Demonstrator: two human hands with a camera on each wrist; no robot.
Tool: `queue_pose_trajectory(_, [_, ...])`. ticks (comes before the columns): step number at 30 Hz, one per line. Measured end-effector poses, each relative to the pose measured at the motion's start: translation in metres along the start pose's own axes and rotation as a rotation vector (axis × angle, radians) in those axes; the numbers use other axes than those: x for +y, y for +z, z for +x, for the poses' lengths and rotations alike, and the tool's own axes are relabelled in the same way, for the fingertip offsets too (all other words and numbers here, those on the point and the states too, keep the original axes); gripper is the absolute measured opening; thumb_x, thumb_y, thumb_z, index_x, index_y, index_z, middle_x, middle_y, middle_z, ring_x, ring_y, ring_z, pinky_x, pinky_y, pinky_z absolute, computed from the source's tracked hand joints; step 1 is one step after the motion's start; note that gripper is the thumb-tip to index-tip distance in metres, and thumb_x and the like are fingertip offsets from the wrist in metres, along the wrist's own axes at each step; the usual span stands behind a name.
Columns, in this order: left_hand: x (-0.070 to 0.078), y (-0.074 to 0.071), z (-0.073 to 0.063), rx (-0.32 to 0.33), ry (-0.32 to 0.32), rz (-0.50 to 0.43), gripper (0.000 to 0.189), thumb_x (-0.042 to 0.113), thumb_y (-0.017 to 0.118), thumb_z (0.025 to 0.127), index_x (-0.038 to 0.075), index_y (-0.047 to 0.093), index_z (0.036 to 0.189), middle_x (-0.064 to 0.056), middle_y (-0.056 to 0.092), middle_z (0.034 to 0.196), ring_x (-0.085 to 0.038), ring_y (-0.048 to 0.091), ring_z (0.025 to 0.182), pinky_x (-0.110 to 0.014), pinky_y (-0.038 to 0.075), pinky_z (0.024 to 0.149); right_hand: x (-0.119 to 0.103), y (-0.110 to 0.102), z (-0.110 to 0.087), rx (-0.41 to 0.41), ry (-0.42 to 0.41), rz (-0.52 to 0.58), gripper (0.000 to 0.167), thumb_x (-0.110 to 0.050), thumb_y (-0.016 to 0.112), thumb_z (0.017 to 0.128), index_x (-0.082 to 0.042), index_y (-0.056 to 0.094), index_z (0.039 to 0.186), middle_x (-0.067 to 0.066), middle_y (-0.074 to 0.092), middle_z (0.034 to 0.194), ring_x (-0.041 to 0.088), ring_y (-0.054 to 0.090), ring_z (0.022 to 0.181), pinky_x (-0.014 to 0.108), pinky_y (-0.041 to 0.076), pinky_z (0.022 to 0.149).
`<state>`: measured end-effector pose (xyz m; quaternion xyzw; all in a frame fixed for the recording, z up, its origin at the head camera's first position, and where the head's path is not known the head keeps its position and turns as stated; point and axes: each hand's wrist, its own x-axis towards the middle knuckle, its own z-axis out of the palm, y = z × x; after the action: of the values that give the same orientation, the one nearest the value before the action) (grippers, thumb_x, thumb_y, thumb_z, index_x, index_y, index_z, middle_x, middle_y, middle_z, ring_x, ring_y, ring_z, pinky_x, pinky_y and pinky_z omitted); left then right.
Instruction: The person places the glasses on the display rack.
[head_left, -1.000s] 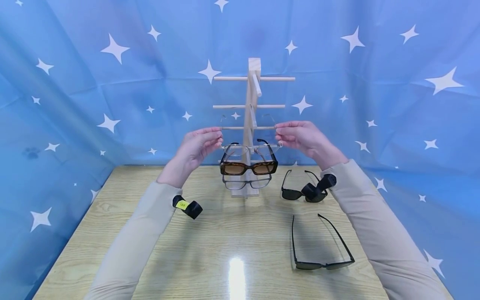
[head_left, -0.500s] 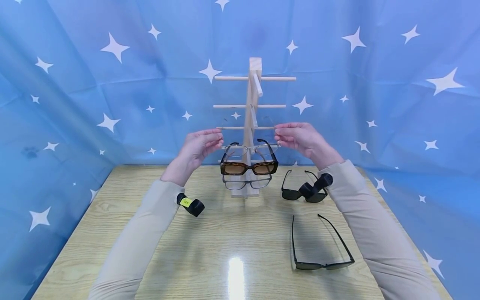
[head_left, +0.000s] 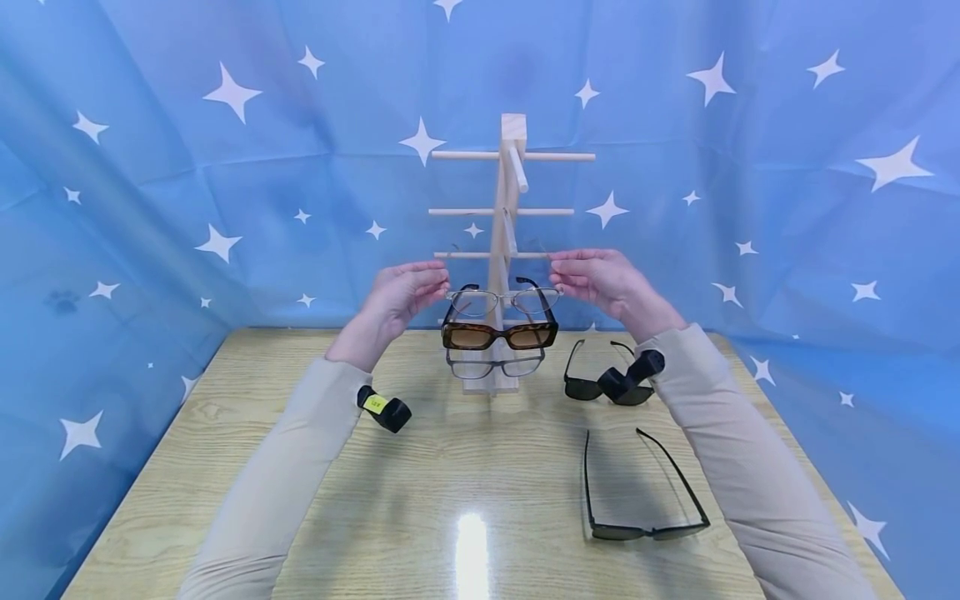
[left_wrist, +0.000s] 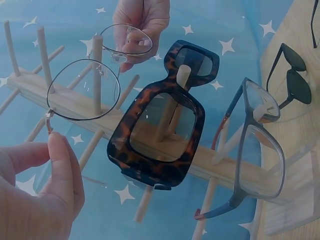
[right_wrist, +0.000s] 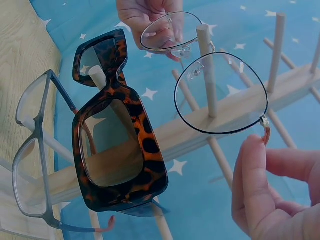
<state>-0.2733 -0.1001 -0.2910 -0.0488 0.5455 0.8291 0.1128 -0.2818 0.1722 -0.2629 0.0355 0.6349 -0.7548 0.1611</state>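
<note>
Thin metal-rimmed eyeglasses (head_left: pixel 537 300) sit at the wooden display stand (head_left: pixel 513 129), their bridge close around a front peg (left_wrist: pixel 97 75). My left hand (head_left: pixel 401 300) pinches one temple near its hinge between thumb and fingers. On the opposite side, my right hand (head_left: pixel 600 282) pinches the other temple the same way, as the right wrist view shows at the fingertips (right_wrist: pixel 255 150). Below them, tortoiseshell sunglasses (head_left: pixel 498 337) hang on the stand. Lowest are grey-framed eyeglasses (head_left: pixel 495 364). Whether the metal bridge bears on the peg, I cannot tell.
Two pairs of black sunglasses lie unfolded on the wooden table (head_left: pixel 420 500): one pair (head_left: pixel 581 388) right of the stand, partly behind the right wrist camera (head_left: pixel 630 375), the other pair (head_left: pixel 648 531) nearer. Upper crossbars (head_left: pixel 558 157) jut sideways. A starry blue curtain (head_left: pixel 300 167) hangs behind.
The tips of the metal-rimmed eyeglasses' temples have sunk slightly behind the stand. My left hand has shifted a little to the right; both hands keep their pinch.
</note>
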Motion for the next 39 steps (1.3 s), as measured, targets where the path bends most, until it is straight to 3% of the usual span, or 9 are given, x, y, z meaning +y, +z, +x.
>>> queue_pose_trajectory(6, [0.000,0.000,0.000,0.001,-0.002,0.014,0.010,-0.005,0.059,0.088,0.002,0.062,0.095,-0.007,0.066,0.074,-0.012,0.064,0.064,-0.017,0.054,0.061,0.002,0.000,0.001,0.002,0.001,0.015,0.011,0.004,0.057,0.090,-0.003,0.064,0.094,0.010,0.066,0.080,0.016,0.066,0.071,0.021,0.056,0.068])
queue_pose_trajectory(9, [0.000,0.000,0.000,0.005,-0.004,0.019,0.010,-0.004,0.060,0.088,0.002,0.062,0.096,-0.007,0.066,0.075,-0.012,0.064,0.064,-0.017,0.054,0.062,0.003,0.001,0.001,0.004,0.000,0.025,0.013,0.004,0.056,0.090,0.000,0.063,0.100,0.011,0.066,0.080,0.017,0.066,0.071,0.021,0.056,0.068])
queue_pose_trajectory(14, [0.001,0.001,0.000,0.000,-0.006,0.015,0.011,-0.004,0.060,0.088,0.000,0.061,0.098,-0.007,0.066,0.076,-0.012,0.064,0.065,-0.017,0.054,0.063,0.005,0.001,0.002,0.014,-0.002,0.033,0.012,0.005,0.056,0.091,-0.002,0.065,0.094,0.010,0.066,0.079,0.016,0.066,0.070,0.021,0.056,0.067])
queue_pose_trajectory(17, [0.001,-0.001,0.001,-0.004,-0.004,0.022,0.015,-0.003,0.060,0.088,-0.002,0.060,0.104,-0.008,0.066,0.078,-0.012,0.064,0.066,-0.017,0.055,0.065,0.007,0.001,0.003,0.020,-0.006,0.033,0.015,0.004,0.055,0.091,-0.005,0.066,0.086,0.010,0.066,0.078,0.016,0.066,0.069,0.021,0.056,0.067])
queue_pose_trajectory(21, [0.000,-0.003,0.000,-0.005,0.000,0.044,0.028,-0.002,0.060,0.089,-0.005,0.057,0.117,-0.007,0.065,0.083,-0.013,0.064,0.071,-0.018,0.055,0.069,0.009,0.001,0.002,0.032,-0.025,0.019,0.010,0.003,0.056,0.091,-0.002,0.063,0.093,0.008,0.066,0.078,0.015,0.066,0.069,0.021,0.055,0.068])
queue_pose_trajectory(27, [-0.001,-0.009,-0.010,-0.019,0.019,0.065,0.033,-0.002,0.059,0.089,-0.007,0.054,0.122,-0.009,0.065,0.087,-0.013,0.065,0.074,-0.019,0.054,0.073,0.012,-0.003,-0.004,0.028,-0.053,-0.031,0.023,-0.006,0.059,0.092,0.001,0.051,0.112,0.005,0.065,0.081,0.013,0.065,0.074,0.019,0.055,0.071])
queue_pose_trajectory(35, [-0.011,-0.016,-0.032,-0.073,0.037,0.086,0.017,-0.004,0.057,0.090,-0.002,0.059,0.106,-0.006,0.066,0.085,-0.013,0.065,0.073,-0.021,0.055,0.074,0.021,-0.015,-0.022,0.002,-0.074,-0.067,0.020,-0.008,0.059,0.092,-0.001,0.051,0.109,0.006,0.064,0.086,0.014,0.064,0.079,0.022,0.054,0.078])
queue_pose_trajectory(39, [-0.020,-0.020,-0.039,-0.094,0.049,0.107,0.018,-0.004,0.058,0.089,-0.003,0.059,0.107,-0.005,0.067,0.084,-0.013,0.066,0.073,-0.021,0.055,0.072,0.029,-0.020,-0.031,-0.028,-0.089,-0.063,0.018,-0.007,0.059,0.092,-0.001,0.052,0.108,0.006,0.065,0.086,0.014,0.065,0.078,0.023,0.054,0.078])
